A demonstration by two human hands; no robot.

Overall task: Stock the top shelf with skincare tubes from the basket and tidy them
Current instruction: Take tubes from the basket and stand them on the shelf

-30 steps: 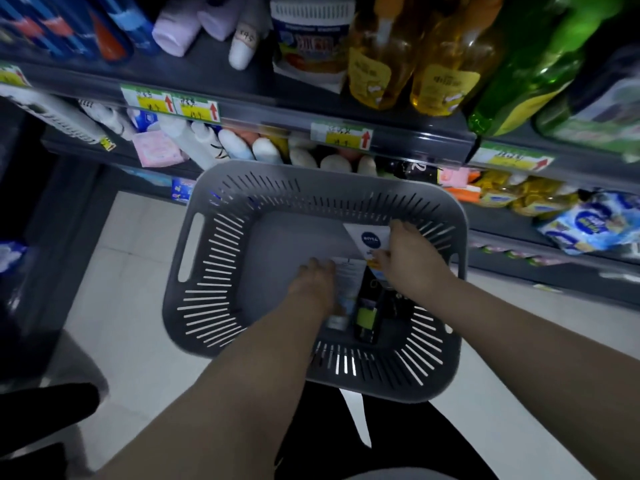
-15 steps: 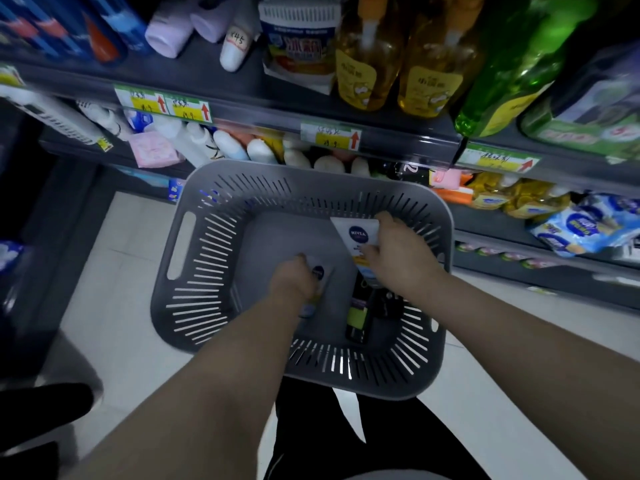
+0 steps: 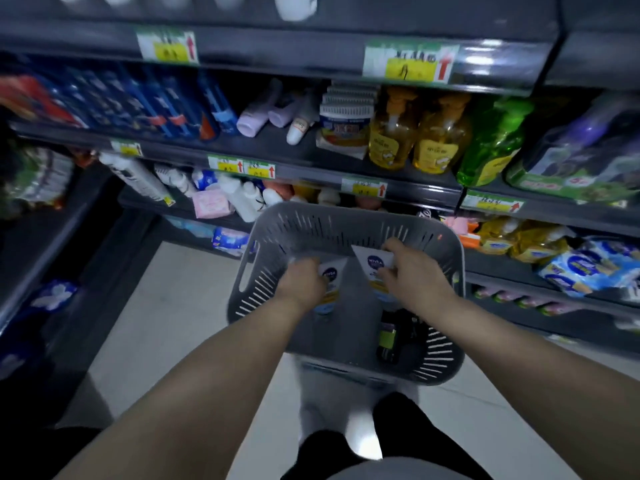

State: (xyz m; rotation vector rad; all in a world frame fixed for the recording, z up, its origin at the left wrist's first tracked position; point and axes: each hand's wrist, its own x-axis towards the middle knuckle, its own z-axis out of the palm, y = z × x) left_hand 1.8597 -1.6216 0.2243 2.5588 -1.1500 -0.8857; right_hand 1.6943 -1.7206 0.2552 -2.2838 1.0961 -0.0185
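A grey slotted basket [image 3: 446,265] sits in front of me, below the shelves. My left hand [image 3: 304,280] is shut on a white skincare tube [image 3: 330,275] with a blue round logo, lifted above the basket floor. My right hand [image 3: 408,271] is shut on a second white tube [image 3: 372,265] of the same kind, held beside the first. A dark tube with a green label [image 3: 387,337] lies on the basket floor under my right wrist. The top shelf [image 3: 311,46] runs across the upper edge of the view, with white items on it blurred and cut off.
The shelf below holds blue tubes [image 3: 152,105], lilac bottles [image 3: 256,116], a white jar [image 3: 346,123], yellow pump bottles [image 3: 415,136] and a green bottle [image 3: 491,147]. Lower shelves carry white bottles and packets. Pale floor tiles [image 3: 173,323] lie left of the basket.
Both hands have risen from the basket floor, each with a white tube. My left hand has taken hold of its tube. The view has tilted up, showing more shelves.
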